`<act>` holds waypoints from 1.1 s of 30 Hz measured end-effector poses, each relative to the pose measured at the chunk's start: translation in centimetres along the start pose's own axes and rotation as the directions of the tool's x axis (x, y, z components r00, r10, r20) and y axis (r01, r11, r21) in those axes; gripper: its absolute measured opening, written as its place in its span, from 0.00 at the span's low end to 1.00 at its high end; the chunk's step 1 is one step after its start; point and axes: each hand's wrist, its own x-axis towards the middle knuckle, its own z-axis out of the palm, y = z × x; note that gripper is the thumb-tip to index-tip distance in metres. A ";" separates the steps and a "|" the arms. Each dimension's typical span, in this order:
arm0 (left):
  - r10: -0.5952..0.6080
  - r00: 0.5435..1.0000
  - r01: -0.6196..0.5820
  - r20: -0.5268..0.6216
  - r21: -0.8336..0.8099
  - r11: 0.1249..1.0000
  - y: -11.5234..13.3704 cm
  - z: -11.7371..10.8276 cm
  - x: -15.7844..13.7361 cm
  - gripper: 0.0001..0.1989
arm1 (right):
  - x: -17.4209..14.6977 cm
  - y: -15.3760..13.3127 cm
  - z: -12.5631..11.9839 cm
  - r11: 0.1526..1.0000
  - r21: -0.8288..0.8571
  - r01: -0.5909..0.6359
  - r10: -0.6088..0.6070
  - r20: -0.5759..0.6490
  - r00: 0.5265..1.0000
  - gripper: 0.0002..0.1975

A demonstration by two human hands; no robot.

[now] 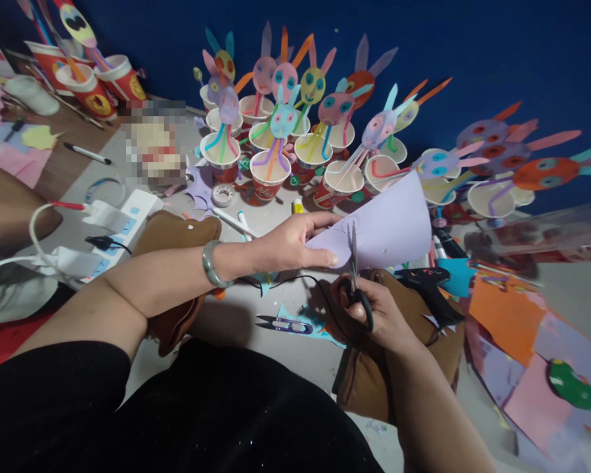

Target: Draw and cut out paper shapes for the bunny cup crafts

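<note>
The bare left arm (pixel 175 279) stretches across from the left side. Its bare left hand (pixel 295 243) pinches, with the thumb pointing right. The bare right arm (pixel 436 394) leans up from below, its bare right hand (pixel 377 312) curled closed.

From my remote post, I find a passage over grey surface (pixel 295 294) lap-side of my left hand's (pixel 293 242) fingers, narrowed by a black cord (pixel 305 276) and 1 pair of snips (pixel 295 326). Cups (pixel 266 188) wall off the far side; right of my right hand's (pixel 380 312) fingers, a glue gun (pixel 436 295) obstructs.
</note>
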 end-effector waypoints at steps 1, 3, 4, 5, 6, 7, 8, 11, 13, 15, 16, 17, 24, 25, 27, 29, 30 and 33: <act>-0.001 1.000 0.001 0.005 0.003 1.000 0.0 0.0 0.0 0.28 | 0.0 0.0 0.0 1.000 0.000 0.000 0.000 0.000 1.000 0.33; -0.001 1.000 0.001 0.013 0.007 1.000 0.0 0.0 0.0 0.27 | 0.0 0.1 0.0 1.000 -0.005 -0.002 0.002 0.003 1.000 0.33; 0.000 1.000 0.000 0.016 0.006 1.000 0.0 0.0 0.0 0.27 | 0.0 0.1 0.0 1.000 -0.005 -0.001 0.001 0.005 1.000 0.33; -0.001 1.000 0.001 0.018 0.005 1.000 0.0 0.0 0.0 0.27 | 0.0 0.1 0.0 1.000 -0.003 0.001 -0.001 0.004 1.000 0.33; -0.001 1.000 0.001 0.019 0.003 1.000 0.0 0.0 0.0 0.27 | 0.0 0.1 -0.1 1.000 0.001 0.000 0.000 0.003 1.000 0.33; -0.002 1.000 0.002 0.019 0.002 1.000 0.1 0.0 0.0 0.28 | 0.0 0.1 -0.1 1.000 0.007 -0.003 0.003 0.002 1.000 0.33; -0.004 1.000 0.004 0.018 0.003 1.000 0.1 0.0 0.0 0.28 | 0.0 0.1 -0.1 1.000 0.013 -0.010 0.010 0.000 1.000 0.33; -0.002 1.000 0.002 0.015 0.010 1.000 0.3 -0.1 0.0 0.28 | -0.1 0.0 -0.1 0.999 0.024 -0.035 0.035 -0.009 0.999 0.33; -0.007 1.000 0.007 0.005 0.021 1.000 0.4 -0.1 -0.1 0.28 | 0.0 -0.2 -0.1 0.999 0.028 -0.043 0.043 -0.015 0.999 0.34; -0.014 1.000 0.014 -0.002 0.029 0.999 0.5 -0.1 -0.1 0.28 | 0.0 -0.3 -0.1 0.998 0.031 -0.048 0.048 -0.015 0.999 0.34; -0.015 1.000 0.016 -0.003 0.030 0.999 0.5 -0.2 -0.1 0.28 | 0.0 -0.4 0.0 0.998 0.031 -0.050 0.050 -0.016 0.999 0.34; -0.013 1.000 0.013 -0.002 0.028 1.000 0.5 -0.2 -0.2 0.29 | 0.0 -0.4 0.0 0.998 0.029 -0.050 0.051 -0.017 0.999 0.34; -0.002 1.000 0.002 0.011 0.035 0.999 0.5 -0.3 -0.2 0.30 | 0.0 -0.4 0.0 0.998 0.025 -0.057 0.057 -0.018 0.998 0.34; 0.003 1.000 -0.003 0.011 0.037 0.999 0.4 -0.3 -0.2 0.29 | 0.0 -0.3 0.0 0.998 0.025 -0.053 0.053 -0.017 0.998 0.34; 0.012 1.000 -0.012 0.012 0.040 0.999 0.4 -0.4 -0.1 0.29 | -0.1 -0.1 0.0 0.999 0.027 -0.043 0.043 -0.019 0.999 0.33; 0.017 1.000 -0.018 0.017 0.042 0.999 0.4 -0.4 -0.1 0.29 | -0.1 0.0 0.0 0.999 0.031 -0.034 0.035 -0.022 0.999 0.33; 0.017 1.000 -0.018 0.019 0.043 0.999 0.4 -0.4 -0.1 0.29 | -0.1 0.1 -0.1 0.999 0.030 -0.035 0.036 -0.022 0.999 0.33; 0.012 1.000 -0.013 0.021 0.048 0.999 0.5 -0.5 -0.1 0.29 | -0.1 0.0 -0.1 0.999 0.026 -0.041 0.042 -0.023 0.999 0.33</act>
